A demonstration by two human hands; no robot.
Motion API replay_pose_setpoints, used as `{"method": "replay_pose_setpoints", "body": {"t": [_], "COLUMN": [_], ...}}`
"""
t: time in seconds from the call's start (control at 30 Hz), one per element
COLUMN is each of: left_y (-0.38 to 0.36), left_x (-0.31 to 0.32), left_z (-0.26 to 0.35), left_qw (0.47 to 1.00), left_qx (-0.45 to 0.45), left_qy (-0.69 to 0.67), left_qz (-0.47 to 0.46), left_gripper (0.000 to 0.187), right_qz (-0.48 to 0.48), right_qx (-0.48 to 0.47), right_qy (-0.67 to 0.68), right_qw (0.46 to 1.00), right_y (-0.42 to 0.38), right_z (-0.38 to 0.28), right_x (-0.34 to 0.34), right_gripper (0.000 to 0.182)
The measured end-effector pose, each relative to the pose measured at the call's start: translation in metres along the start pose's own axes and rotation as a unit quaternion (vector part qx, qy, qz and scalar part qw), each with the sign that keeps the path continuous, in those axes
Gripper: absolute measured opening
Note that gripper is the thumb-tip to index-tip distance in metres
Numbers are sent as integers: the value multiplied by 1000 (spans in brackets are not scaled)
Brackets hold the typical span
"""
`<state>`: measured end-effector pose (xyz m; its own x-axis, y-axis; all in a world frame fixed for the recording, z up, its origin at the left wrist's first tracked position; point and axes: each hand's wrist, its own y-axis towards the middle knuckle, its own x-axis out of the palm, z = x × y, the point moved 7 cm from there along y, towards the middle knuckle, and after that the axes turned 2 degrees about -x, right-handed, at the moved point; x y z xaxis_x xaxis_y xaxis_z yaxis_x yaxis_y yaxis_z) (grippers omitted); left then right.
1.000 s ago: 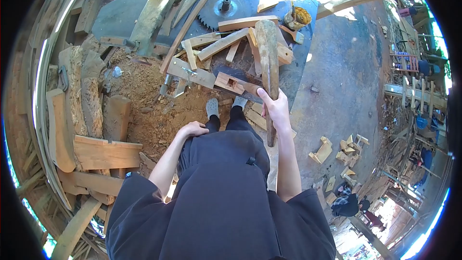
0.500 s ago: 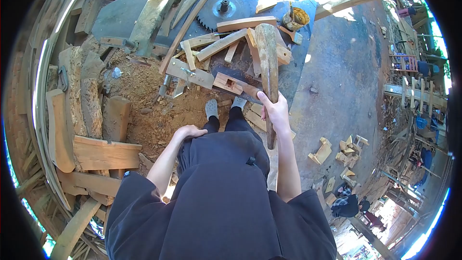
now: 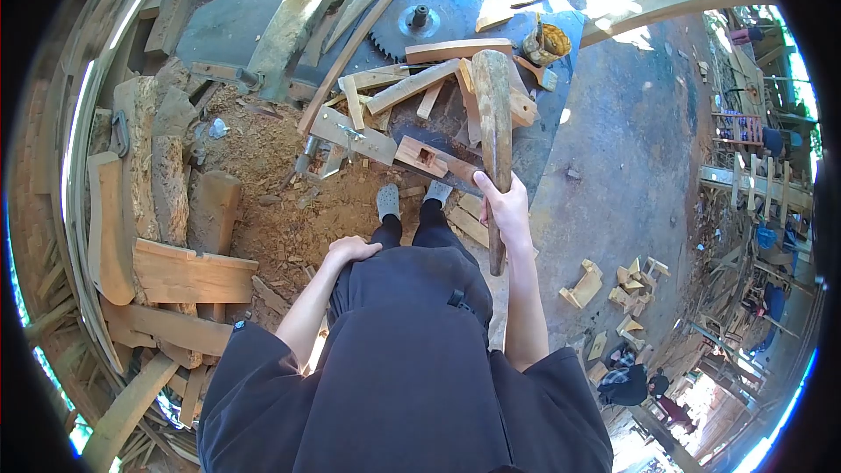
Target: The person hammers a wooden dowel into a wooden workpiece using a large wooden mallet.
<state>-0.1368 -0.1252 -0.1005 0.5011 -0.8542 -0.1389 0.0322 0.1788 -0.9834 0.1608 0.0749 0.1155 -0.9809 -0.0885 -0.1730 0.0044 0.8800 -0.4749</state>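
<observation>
My right hand [image 3: 508,208] is closed round the narrow lower part of a wooden mallet [image 3: 495,114], a club-like stick whose thick end points away from me. Behind the mallet lies a wooden block [image 3: 420,156] with a square mortise cut in it, on a dark narrow surface at the edge of the workbench. My left hand [image 3: 354,249] rests on my thigh and holds nothing; its fingers lie on the dark cloth.
On the blue metal bench [image 3: 561,114] are a circular saw blade [image 3: 412,28], several wood offcuts [image 3: 412,86], a brush [image 3: 538,75] and a stained pot [image 3: 550,44]. Stacked timber [image 3: 194,273] stands at left. Wooden pieces [image 3: 583,285] lie on the floor at right; people [image 3: 626,385] sit farther off.
The view has shifted slightly, so the bench and its pieces appear a little farther right and lower. Both hands keep their places, the right still gripping the mallet.
</observation>
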Motion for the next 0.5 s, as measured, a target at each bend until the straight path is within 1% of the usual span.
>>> {"method": "replay_pose_setpoints", "body": {"t": [0.13, 0.2, 0.3, 0.43, 0.5], "left_y": [5, 7, 6, 0, 2], "left_x": [3, 5, 5, 1, -1], "left_z": [-5, -8, -8, -3, -5], "left_qw": [1000, 999, 998, 998, 1000], "left_qx": [3, 14, 30, 26, 7], "left_qy": [1, -19, -46, -47, -18], "left_qz": [-11, -33, -41, -38, -12], "left_gripper": [79, 76, 74, 74, 74], "right_qz": [6, 5, 0, 2, -2], "right_qx": [-1, -6, -5, -5, -5], "right_qy": [-8, -7, -24, -21, -18], "right_qw": [1000, 1000, 1000, 1000, 1000], "right_y": [2, 2, 2, 2, 1], "right_z": [0, -2, -5, -5, -5], "right_x": [-1, 1, 1, 3, 4], "right_gripper": [44, 39, 38, 38, 37]}}
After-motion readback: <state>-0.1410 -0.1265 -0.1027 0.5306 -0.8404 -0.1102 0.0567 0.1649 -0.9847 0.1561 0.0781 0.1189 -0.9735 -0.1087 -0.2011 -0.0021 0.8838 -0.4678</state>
